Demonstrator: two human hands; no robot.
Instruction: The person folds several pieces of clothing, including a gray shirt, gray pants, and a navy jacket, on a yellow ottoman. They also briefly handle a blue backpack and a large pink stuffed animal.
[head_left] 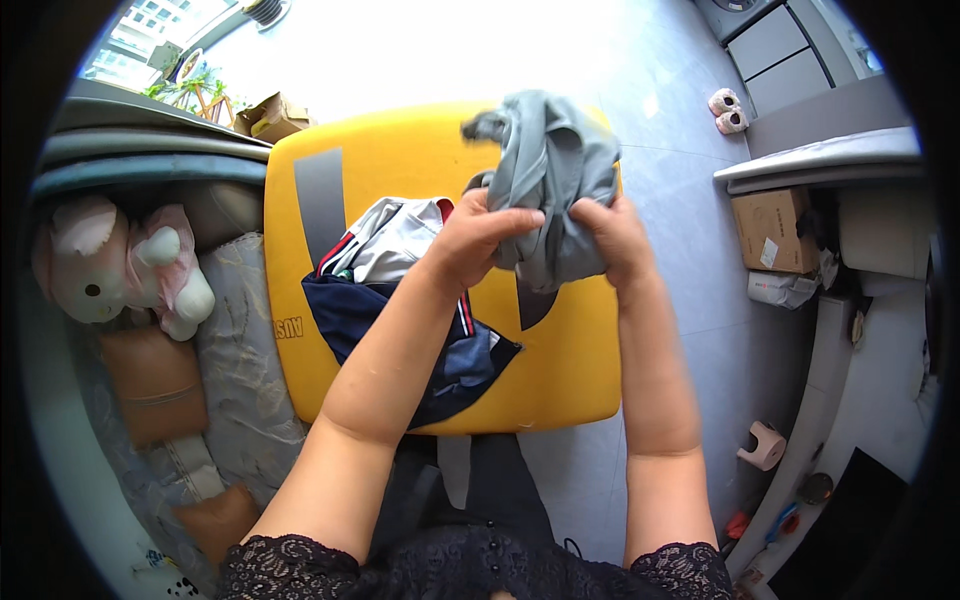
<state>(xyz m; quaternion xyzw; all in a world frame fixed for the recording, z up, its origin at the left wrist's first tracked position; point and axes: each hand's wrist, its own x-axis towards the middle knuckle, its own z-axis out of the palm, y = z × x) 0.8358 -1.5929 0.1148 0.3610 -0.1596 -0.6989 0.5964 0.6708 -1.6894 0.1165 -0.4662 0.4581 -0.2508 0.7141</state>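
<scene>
Above the far right of the yellow tabletop [565,375], a grey cloth [555,160] is bunched between the left hand [478,236] and right hand [618,242], both clamped on its nearer part, thumbs toward each other. Its long axis runs near to far, and a darker, blurred end pokes left. Left of it lies a garment [345,312], white part far, navy part near, slanting rightward

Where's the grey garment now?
In the head view, the grey garment is right of centre, in the left hand and right hand, over the yellow surface.
</scene>
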